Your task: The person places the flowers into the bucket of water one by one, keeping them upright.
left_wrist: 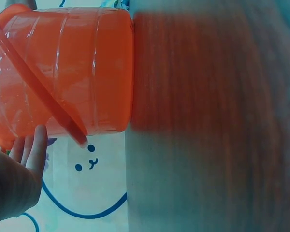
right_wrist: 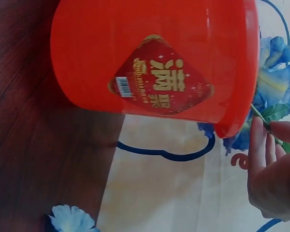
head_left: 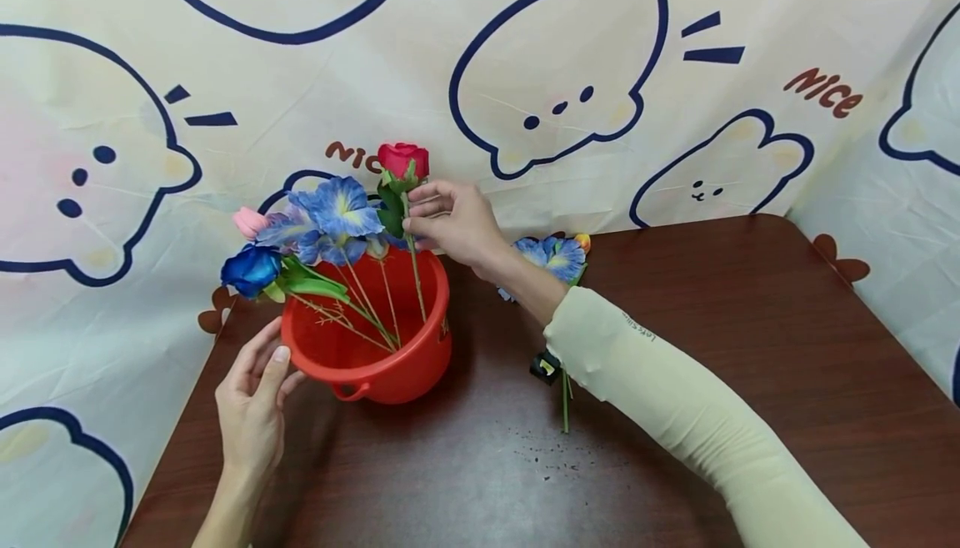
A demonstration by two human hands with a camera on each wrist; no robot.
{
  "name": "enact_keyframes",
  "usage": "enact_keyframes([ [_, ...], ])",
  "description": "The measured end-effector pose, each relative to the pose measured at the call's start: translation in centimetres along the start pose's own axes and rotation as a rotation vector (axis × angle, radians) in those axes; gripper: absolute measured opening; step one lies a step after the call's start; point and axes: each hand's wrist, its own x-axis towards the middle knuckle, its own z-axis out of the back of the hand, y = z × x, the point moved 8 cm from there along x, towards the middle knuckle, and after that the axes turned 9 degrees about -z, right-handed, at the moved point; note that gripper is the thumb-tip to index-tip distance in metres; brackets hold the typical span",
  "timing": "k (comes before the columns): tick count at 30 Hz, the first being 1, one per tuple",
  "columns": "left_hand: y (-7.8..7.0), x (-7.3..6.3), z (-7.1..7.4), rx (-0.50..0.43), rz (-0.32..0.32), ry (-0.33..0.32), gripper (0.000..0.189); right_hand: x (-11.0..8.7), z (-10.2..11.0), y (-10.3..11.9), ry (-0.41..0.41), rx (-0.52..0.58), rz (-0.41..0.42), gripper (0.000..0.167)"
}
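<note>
My right hand (head_left: 457, 223) pinches the green stem of a red rose (head_left: 402, 161) between thumb and fingers; the stem runs down into a red bucket (head_left: 408, 381). In the right wrist view, my right hand (right_wrist: 275, 169) is beside the bucket's rim. My left hand (head_left: 255, 398) touches the bucket's left side near the rim, its fingers fairly straight, as the left wrist view also shows on the bucket wall (left_wrist: 111, 72). Inside the bucket stand blue-violet flowers (head_left: 345, 206), a dark blue rose (head_left: 251, 270) and a pink bud (head_left: 250, 222), leaning left.
More blue flowers (head_left: 555, 258) with an orange-yellow bud (head_left: 582, 242) lie on the brown table (head_left: 712, 339), partly behind my right forearm. A small black object (head_left: 545, 367) sits by their stems, near dark specks. A cartoon-printed cloth (head_left: 525, 47) stands behind the table.
</note>
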Motion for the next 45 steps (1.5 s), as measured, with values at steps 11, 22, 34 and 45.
enact_keyframes([
  [11,0.0,-0.1,0.0,-0.010,-0.008,0.005,0.044,0.6,-0.4,-1.3,0.038,-0.004,-0.003,0.027],
  [22,-0.1,-0.1,0.0,-0.017,-0.022,0.007,0.044,0.4,-1.9,-1.0,0.055,-0.030,0.023,0.027],
  [34,-0.1,0.1,0.1,-0.019,-0.022,0.007,0.043,0.4,-4.6,-0.6,0.073,-0.150,0.095,0.023],
  [45,0.0,0.0,0.1,-0.006,-0.009,0.003,0.044,0.1,-4.7,-0.6,0.086,-0.205,0.064,0.024],
])
